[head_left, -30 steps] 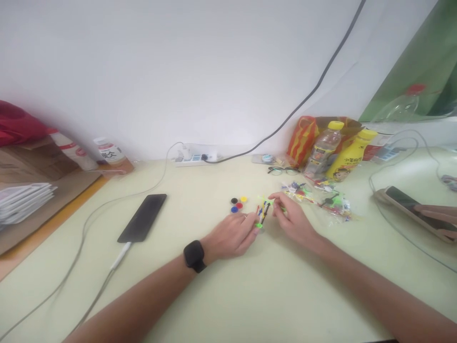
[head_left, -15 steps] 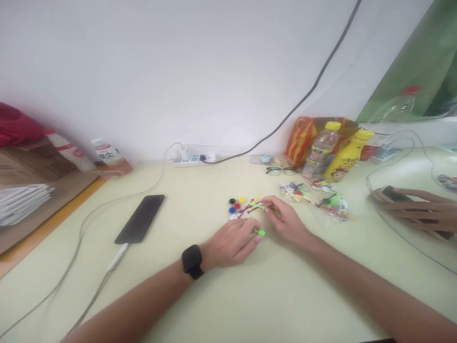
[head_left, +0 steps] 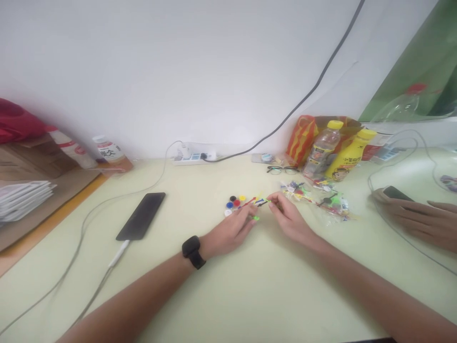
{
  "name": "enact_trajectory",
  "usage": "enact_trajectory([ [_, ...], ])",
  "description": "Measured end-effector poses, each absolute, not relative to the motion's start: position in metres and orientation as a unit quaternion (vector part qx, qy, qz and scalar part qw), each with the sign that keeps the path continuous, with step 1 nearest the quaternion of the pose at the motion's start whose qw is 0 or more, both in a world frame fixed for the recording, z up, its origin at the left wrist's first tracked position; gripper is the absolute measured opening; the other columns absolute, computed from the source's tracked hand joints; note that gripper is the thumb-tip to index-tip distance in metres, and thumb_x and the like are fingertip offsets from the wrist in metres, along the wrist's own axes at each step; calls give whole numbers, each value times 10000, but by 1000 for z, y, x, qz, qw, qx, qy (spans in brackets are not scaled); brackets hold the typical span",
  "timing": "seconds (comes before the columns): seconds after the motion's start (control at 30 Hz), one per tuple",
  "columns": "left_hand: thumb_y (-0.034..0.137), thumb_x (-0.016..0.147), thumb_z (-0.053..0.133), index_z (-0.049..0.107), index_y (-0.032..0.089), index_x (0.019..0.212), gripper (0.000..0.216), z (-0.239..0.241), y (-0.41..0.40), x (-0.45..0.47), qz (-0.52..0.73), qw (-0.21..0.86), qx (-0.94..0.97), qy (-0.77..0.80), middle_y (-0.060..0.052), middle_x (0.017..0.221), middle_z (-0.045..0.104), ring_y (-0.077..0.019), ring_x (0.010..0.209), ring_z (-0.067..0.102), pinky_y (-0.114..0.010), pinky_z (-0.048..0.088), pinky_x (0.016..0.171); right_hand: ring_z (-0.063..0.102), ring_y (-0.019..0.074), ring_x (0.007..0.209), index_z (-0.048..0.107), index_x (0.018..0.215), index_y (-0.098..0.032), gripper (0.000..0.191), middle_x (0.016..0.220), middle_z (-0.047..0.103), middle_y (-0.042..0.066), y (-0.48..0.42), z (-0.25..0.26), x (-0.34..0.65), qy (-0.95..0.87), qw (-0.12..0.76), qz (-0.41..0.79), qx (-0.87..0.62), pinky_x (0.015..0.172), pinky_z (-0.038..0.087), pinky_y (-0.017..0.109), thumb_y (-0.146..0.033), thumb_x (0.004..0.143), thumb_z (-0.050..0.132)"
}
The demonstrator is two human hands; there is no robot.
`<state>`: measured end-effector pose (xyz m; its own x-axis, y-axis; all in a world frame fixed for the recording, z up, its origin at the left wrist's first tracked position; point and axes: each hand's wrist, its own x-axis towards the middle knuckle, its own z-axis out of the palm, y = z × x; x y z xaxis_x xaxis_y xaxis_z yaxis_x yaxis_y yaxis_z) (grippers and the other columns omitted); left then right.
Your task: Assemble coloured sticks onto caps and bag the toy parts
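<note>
My left hand (head_left: 232,230), with a black watch (head_left: 193,252) on its wrist, pinches a small green piece (head_left: 254,218) low over the pale green table (head_left: 250,295). My right hand (head_left: 291,218) grips one end of a bundle of thin coloured sticks (head_left: 257,202), which points left toward my left fingertips. Just left of the sticks lie several small round caps (head_left: 234,203) in black, yellow, red, blue and white. Behind my right hand lies a clear bag of more coloured pieces (head_left: 321,199).
A black phone (head_left: 142,216) on a white cable lies to the left. A power strip (head_left: 194,157), glasses (head_left: 283,169), two bottles (head_left: 323,146) and an orange bag stand at the back. Another person's hand (head_left: 417,219) covers a phone at the right. Boxes sit far left.
My left hand has slid up closer to the sticks with the green piece. The stick bundle now lies flatter in my right hand. The other person's hand has settled over their phone.
</note>
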<state>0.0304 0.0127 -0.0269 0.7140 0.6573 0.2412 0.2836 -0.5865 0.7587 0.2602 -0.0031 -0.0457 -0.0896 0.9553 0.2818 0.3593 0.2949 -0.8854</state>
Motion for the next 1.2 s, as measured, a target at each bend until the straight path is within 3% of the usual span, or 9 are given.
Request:
enact_trajectory([
  [0.1, 383, 1034, 531, 575, 230, 1159, 203, -33, 19, 30, 299, 410, 814, 283, -128, 1353, 624, -285, 1379, 520, -467, 419, 1139, 614, 227, 961, 616, 1103, -222, 237, 1027, 665, 63, -1, -45, 261, -665, 461, 314, -497, 853, 477, 356, -392, 1027, 469],
  [0.27, 384, 896, 756, 586, 197, 1091, 319, -36, 24, 30, 339, 602, 657, 302, -110, 1157, 699, -267, 1068, 715, -440, 554, 948, 637, 236, 987, 701, 1137, -235, 308, 1108, 689, 81, -6, -34, 258, -652, 464, 328, -502, 827, 498, 356, -434, 1020, 497],
  [0.37, 356, 806, 848, 639, 180, 1133, 427, -36, 24, 30, 342, 652, 597, 320, -106, 1152, 703, -256, 991, 742, -419, 577, 906, 653, 232, 1020, 682, 1220, -259, 312, 1169, 695, 77, -16, -28, 252, -640, 470, 369, -483, 861, 517, 357, -434, 1012, 529],
  [0.5, 359, 813, 840, 709, 169, 1128, 390, -36, 24, 31, 337, 656, 602, 307, -109, 1183, 727, -266, 1062, 729, -458, 545, 1016, 661, 233, 1072, 685, 1174, -253, 261, 1185, 705, 81, -25, -23, 246, -647, 484, 374, -455, 929, 522, 361, -411, 991, 587],
  [0.7, 365, 787, 861, 759, 157, 1141, 423, -33, 20, 34, 342, 616, 638, 311, -131, 1149, 755, -306, 1109, 711, -446, 573, 980, 697, 218, 928, 643, 1154, -245, 211, 916, 724, 39, -26, -26, 246, -668, 446, 392, -449, 806, 534, 328, -329, 961, 626],
  [0.97, 376, 922, 729, 757, 180, 1136, 291, -31, 14, 36, 351, 560, 692, 290, -114, 1180, 753, -289, 1130, 702, -432, 577, 985, 692, 215, 906, 626, 1120, -249, 168, 990, 735, 51, -32, -28, 240, -687, 423, 355, -472, 658, 499, 284, -313, 972, 579],
  [1.2, 339, 928, 724, 740, 172, 1133, 265, -38, 14, 35, 395, 489, 723, 286, -115, 1127, 731, -255, 1082, 703, -427, 571, 1016, 584, 180, 686, 637, 904, -236, 144, 846, 685, 33, -29, -28, 241, -722, 408, 276, -486, 611, 470, 300, -340, 971, 564],
])
